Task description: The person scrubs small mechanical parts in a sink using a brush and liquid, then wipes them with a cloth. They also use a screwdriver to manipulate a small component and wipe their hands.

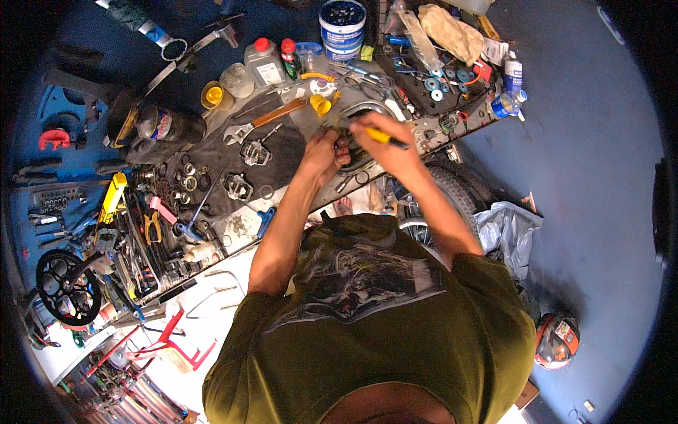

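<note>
My right hand [393, 150] is closed round a tool with a yellow-and-black handle [381, 136]; its working end is hidden by my fingers. Close beside it, my left hand [325, 154] has its fingers curled together over a small thing I cannot make out. Both hands are above a dark tray with a shiny metal rim [378, 106] at the bench's front edge. Left of my left hand, two metal bicycle pedals [255, 151] lie on a dark mat. Just behind them rests an adjustable wrench [240, 132]. A small yellow cup [320, 105] lies beyond my left hand.
A grey bottle with a red cap [265, 65] and a blue-and-white bucket [342, 32] stand at the back. Hand tools crowd the left, near a black chainring [68, 288]. A bicycle tyre [452, 191] is under my right forearm. A plastic bottle [508, 104] sits at the bench's right end.
</note>
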A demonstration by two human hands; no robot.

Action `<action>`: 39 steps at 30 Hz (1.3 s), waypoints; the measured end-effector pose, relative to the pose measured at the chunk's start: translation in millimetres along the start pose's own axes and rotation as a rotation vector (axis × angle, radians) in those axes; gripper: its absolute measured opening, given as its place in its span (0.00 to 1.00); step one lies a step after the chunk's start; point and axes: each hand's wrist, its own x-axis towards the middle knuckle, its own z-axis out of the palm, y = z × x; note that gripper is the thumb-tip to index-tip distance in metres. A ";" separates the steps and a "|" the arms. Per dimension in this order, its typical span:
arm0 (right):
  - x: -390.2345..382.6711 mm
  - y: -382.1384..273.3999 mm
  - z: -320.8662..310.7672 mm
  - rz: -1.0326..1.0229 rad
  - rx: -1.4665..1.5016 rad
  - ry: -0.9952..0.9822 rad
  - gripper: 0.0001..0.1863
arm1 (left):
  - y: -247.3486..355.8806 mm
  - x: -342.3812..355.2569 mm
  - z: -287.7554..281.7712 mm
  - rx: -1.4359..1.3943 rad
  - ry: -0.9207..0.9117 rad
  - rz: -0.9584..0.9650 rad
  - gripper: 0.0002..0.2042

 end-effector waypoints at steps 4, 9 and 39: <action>-6.5 19.1 -4.3 0.102 -0.161 -0.026 0.11 | -3.6 -0.3 -2.5 -0.009 0.060 -0.023 0.02; -8.1 20.6 1.0 0.099 -0.105 -0.037 0.12 | -7.8 -0.9 -0.9 -0.060 0.027 -0.018 0.03; -11.0 20.0 -4.2 0.057 -0.220 0.025 0.12 | -9.4 -4.4 -3.4 0.327 0.051 0.201 0.03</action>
